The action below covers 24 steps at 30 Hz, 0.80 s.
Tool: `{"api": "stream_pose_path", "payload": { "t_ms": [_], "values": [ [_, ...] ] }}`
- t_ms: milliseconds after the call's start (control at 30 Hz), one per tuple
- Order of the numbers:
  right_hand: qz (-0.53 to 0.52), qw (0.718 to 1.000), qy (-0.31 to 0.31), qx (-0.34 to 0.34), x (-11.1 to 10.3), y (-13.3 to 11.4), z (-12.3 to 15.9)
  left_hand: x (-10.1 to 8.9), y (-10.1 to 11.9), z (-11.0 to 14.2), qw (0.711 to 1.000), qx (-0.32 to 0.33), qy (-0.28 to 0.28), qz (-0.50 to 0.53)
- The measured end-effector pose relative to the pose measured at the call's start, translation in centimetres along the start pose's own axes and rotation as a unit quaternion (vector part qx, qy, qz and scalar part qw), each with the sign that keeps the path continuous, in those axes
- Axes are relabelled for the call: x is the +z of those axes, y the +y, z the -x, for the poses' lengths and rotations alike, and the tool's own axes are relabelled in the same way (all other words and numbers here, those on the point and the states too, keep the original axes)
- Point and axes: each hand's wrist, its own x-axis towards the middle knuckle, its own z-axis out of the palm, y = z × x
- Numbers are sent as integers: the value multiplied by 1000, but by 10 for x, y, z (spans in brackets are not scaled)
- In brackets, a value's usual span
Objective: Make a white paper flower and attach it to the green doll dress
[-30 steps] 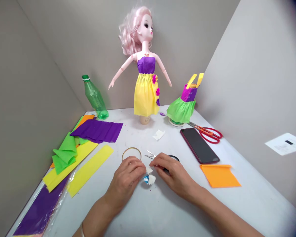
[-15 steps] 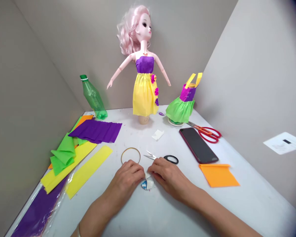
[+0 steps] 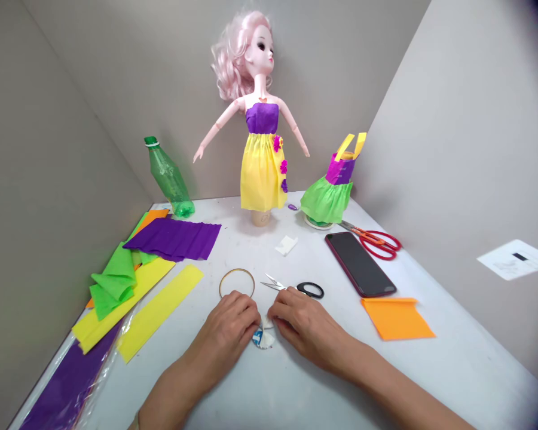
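White-and-blue paper scrap [image 3: 263,338] pinched low against the table [image 3: 430,382]
Left hand [image 3: 226,334] and right hand [image 3: 302,328] close narrowly on it; small scissors [image 3: 291,288] now lie clear of the right hand.

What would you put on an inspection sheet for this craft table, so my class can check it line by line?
surface: white tabletop, with a small white paper scrap on it
job's things: crumpled white-and-blue paper bundle between the hands; thin gold wire ring; small black-handled scissors
clutter: black smartphone; red-handled scissors; orange paper sheet; purple pleated crepe paper; yellow crepe strip; green crepe paper
hands: left hand and right hand both at the bundle; grip unclear
cables: nothing seen
surroundings: grey walls; pink-haired doll in yellow-and-purple paper dress; green plastic bottle
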Motion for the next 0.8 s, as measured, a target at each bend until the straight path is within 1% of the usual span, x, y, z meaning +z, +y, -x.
{"api": "stream_pose_path", "payload": {
  "t_ms": [200, 467, 633, 800],
  "values": [
    [-19, 1000, 22, 3, 1, 1, 0, -1, 1, 0, 1000, -1, -6, -3],
    [5, 1000, 19, -11, 8, 6, 1, -3, 1, 0, 1000, 2, -16, 1],
    [7, 1000, 4, -13, 3, 1, 0, -3, 1, 1, 1000, -3, -14, 6],
    [13, 1000, 5, -18, 0, -2, -1, -5, 1, 1, 1000, -14, -17, 17]
  ]
}}
